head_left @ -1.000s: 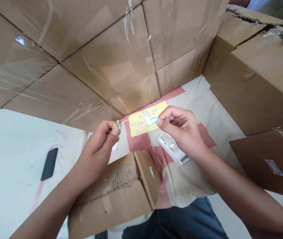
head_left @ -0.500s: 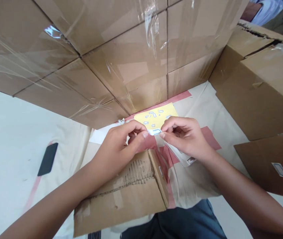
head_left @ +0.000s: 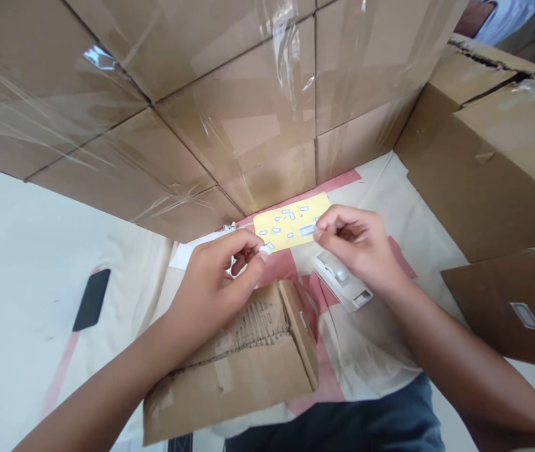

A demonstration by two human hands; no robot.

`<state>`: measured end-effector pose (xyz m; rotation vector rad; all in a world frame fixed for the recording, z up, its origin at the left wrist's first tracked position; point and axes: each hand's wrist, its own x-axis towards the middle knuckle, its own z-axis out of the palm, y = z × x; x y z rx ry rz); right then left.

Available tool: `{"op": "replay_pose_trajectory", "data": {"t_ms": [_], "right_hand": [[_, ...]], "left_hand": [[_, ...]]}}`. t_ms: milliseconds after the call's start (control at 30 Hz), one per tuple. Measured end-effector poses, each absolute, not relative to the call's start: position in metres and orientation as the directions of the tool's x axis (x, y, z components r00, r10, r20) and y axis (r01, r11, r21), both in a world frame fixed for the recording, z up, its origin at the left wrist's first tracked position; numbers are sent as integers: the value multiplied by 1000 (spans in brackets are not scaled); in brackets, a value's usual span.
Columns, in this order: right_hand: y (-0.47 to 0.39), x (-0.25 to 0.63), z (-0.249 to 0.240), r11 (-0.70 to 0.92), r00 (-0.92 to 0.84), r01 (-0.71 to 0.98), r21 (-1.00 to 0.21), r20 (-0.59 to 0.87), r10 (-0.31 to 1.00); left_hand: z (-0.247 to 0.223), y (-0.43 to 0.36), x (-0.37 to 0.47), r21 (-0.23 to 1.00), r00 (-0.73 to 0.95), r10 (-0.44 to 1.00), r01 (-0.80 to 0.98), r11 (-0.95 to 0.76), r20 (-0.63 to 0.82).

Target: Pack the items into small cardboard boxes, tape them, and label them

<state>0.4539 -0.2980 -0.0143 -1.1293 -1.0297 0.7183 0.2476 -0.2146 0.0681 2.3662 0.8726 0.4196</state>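
My left hand [head_left: 218, 273] is closed in a pinch on a small white scrap [head_left: 265, 249]. Between the thumb and forefinger of my right hand [head_left: 359, 242] is a small white label [head_left: 307, 230] with a blue border, held above a yellow card [head_left: 318, 203]. Several small blue-edged pieces lie on that card. Below my right hand rests a white plastic device [head_left: 343, 282], its kind unclear. A small cardboard box [head_left: 230, 373] sits under my left forearm, close to my lap.
Taped cardboard boxes [head_left: 243, 113] form a wall behind the card. More cartons [head_left: 498, 169] stand at the right, one low box [head_left: 498, 301] bearing a blue-bordered label. A black phone-like object [head_left: 91, 300] lies left. Another person's sleeve [head_left: 507, 22] shows top right.
My hands have moved apart. The label has gone up and right with my right hand, while the white scrap has stayed in my left. More of the white device now shows.
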Motion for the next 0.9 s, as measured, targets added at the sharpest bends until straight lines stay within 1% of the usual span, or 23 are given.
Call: {"op": "replay_pose_trajectory", "data": {"t_ms": [33, 100, 167, 200, 267, 333, 400, 467, 567, 667, 733, 767, 833, 867, 900], "right_hand": [[-297, 458, -15, 274, 404, 42, -961, 267, 875], [-292, 466, -18, 206, 386, 94, -974, 226, 894], [-284, 473, -27, 99, 346, 258, -961, 187, 920], [-279, 475, -32, 20, 349, 374, -927, 160, 923], [-268, 480, -47, -174, 414, 588, -790, 109, 904], [-258, 484, -62, -327, 481, 703, -632, 82, 873], [-253, 489, -73, -393, 497, 759, -519, 72, 865], [-251, 494, -79, -445, 519, 778, -444, 55, 853], [-252, 496, -80, -521, 590, 754, -401, 63, 805], [-254, 496, -74, -510, 600, 750, -421, 107, 793], [-256, 493, -66, -440, 564, 769, -464, 169, 808], [-258, 490, -59, -369, 532, 781, -504, 229, 815], [-266, 481, -42, -151, 447, 776, -612, 365, 817], [-272, 473, -30, -23, 401, 735, -678, 407, 821], [-280, 464, -17, 91, 350, 658, -747, 411, 842]], "left_hand": [[69, -215, 243, 615, 721, 687, 501, -609, 93], [70, -215, 233, 626, 703, 708, 520, -581, 73], [70, -216, 220, 632, 696, 715, 527, -569, 64], [70, -216, 214, 630, 691, 720, 530, -568, 69], [70, -218, 202, 622, 672, 736, 539, -568, 89], [70, -219, 192, 611, 656, 746, 547, -573, 112], [69, -222, 185, 603, 656, 744, 544, -583, 127], [70, -227, 180, 605, 663, 737, 534, -590, 132], [73, -239, 175, 616, 685, 715, 506, -604, 138], [78, -252, 173, 609, 711, 688, 485, -628, 144], [80, -259, 171, 583, 711, 685, 494, -645, 155], [80, -262, 170, 562, 709, 686, 505, -656, 164], [79, -266, 168, 491, 708, 678, 527, -694, 200], [78, -267, 167, 438, 716, 658, 526, -729, 235], [77, -268, 166, 372, 730, 622, 515, -772, 283]]}}
